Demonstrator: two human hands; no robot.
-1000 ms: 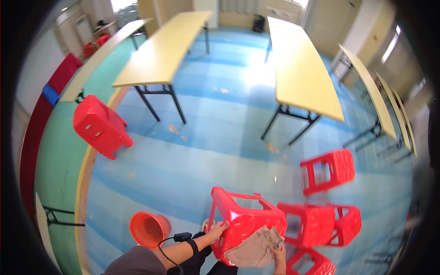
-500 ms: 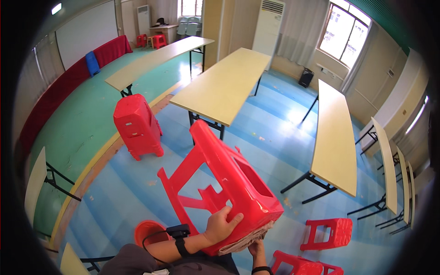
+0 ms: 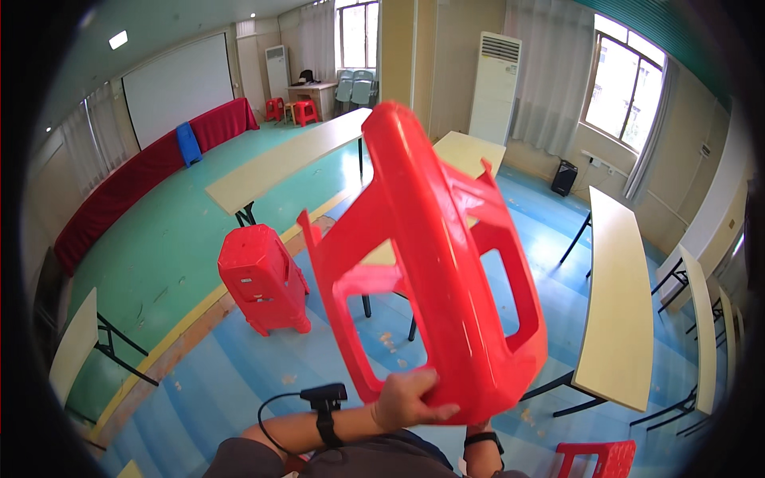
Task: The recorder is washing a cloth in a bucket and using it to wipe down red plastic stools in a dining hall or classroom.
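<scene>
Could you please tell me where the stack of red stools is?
In the head view, the stack stands left of centre on the blue floor, left of the stool the left hand holds.

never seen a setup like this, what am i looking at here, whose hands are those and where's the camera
There is no machine here: these are a person's two bare hands. Every picture comes from a wide fisheye camera worn on the person's head, so straight edges bend near the rim.

The left hand holds a red plastic stool near its seat end; the stool is tilted, its legs pointing up and away. The right hand is mostly hidden behind it, so I can't tell its grip. A black strap with a small device sits on the left wrist.

Beyond, a stack of red stools stands on the blue floor, with long pale tables around. Another red stool shows at the lower right.
</scene>
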